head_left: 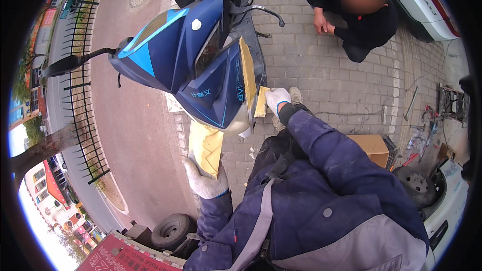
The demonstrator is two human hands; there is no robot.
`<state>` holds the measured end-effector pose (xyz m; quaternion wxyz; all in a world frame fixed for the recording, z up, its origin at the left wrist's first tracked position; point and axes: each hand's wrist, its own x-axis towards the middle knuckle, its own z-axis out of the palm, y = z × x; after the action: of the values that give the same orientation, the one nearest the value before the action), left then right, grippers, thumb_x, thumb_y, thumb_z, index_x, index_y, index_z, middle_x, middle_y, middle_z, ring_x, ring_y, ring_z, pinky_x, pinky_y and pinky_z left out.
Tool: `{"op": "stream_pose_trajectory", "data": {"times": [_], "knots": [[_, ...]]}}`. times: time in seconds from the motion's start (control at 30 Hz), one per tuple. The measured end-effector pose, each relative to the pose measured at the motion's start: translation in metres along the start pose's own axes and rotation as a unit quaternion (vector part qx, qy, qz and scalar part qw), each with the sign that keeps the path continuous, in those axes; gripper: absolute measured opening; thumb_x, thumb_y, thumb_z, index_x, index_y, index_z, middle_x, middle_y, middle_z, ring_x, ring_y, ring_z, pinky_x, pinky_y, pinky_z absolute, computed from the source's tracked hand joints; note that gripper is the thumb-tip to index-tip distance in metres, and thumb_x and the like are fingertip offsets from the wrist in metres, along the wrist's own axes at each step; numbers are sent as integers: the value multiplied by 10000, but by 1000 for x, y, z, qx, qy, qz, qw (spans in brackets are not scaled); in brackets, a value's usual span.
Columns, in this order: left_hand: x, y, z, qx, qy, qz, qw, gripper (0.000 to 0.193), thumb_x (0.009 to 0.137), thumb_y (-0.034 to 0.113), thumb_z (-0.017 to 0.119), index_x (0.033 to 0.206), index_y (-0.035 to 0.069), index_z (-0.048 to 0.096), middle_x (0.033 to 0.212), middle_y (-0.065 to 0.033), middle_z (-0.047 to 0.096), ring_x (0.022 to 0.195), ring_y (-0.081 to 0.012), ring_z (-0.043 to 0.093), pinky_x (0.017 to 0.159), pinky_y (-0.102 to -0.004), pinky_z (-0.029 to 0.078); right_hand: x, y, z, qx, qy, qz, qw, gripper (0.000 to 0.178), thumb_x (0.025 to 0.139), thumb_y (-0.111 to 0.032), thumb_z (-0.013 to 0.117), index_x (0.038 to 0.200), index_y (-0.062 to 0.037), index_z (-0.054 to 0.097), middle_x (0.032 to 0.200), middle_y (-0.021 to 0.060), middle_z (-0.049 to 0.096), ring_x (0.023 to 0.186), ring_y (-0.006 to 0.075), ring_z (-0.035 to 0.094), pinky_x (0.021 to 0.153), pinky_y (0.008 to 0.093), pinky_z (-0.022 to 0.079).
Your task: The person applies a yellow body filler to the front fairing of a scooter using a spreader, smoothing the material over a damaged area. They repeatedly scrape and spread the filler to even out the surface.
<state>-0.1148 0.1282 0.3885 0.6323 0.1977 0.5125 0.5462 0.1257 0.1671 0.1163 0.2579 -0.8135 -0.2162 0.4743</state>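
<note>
A dark blue motor scooter (206, 78) with light blue trim stands in front of me, yellow masking paper (247, 70) running down the edge of its front panel. My left hand (207, 181), in a white knit glove, is closed round the lower end of a creased yellow sheet of paper (205, 143) below the scooter's nose. To the right of the panel, my gloved right hand (277, 101) pinches a smaller yellow strip of paper (261, 102). The right fingertips are partly hidden behind that strip.
A person in black (359, 15) crouches on the paving at upper right, beside a white car (424, 2). A cardboard box (370, 149) and a loose wheel (415, 184) lie to my right. Another tyre (173, 231) is at lower left. A black fence (80, 85) runs along the left.
</note>
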Motion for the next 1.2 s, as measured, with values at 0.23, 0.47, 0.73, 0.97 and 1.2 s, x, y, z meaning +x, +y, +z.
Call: {"op": "stream_pose_trajectory", "data": {"times": [0.23,0.47,0.73,0.97,1.2], "knots": [[0,3,2,-10,39,-7,999,582,1187,506,440,1484,24,576,1346,-141,713,1136,-295,706,973,-446,552,5,-18,12,27,-38,12,999,411,985,-402,618,1109,-82,843,1106,231,805,1119,450,745,954,503,590],[4,2,0,-19,37,-4,999,582,1192,500,426,1481,16,570,1344,-142,711,1108,-288,704,957,-435,553,21,-74,-18,251,-72,65,963,385,987,-321,689,1080,30,815,1056,247,813,977,399,801,846,472,632],[9,-3,1,-31,30,16,999,593,1194,493,415,1495,4,566,1350,-140,710,1107,-275,705,952,-428,556,69,-132,-47,179,-42,-4,983,452,978,-347,693,1045,89,794,1023,265,811,873,359,819,794,438,661],[11,-4,-7,-41,-4,3,999,696,1188,541,383,1570,-28,503,1510,-169,634,1356,-304,636,1133,-440,488,50,-193,-91,130,-28,-62,989,467,969,-352,679,1021,98,797,1010,259,816,920,349,822,823,425,642],[6,-4,-3,-88,-18,1,996,606,1186,506,430,1536,27,556,1463,-135,675,1220,-280,691,1022,-439,537,29,-204,-132,203,5,-157,967,415,961,-328,690,1111,41,809,961,175,791,839,275,718,805,418,531]]}}
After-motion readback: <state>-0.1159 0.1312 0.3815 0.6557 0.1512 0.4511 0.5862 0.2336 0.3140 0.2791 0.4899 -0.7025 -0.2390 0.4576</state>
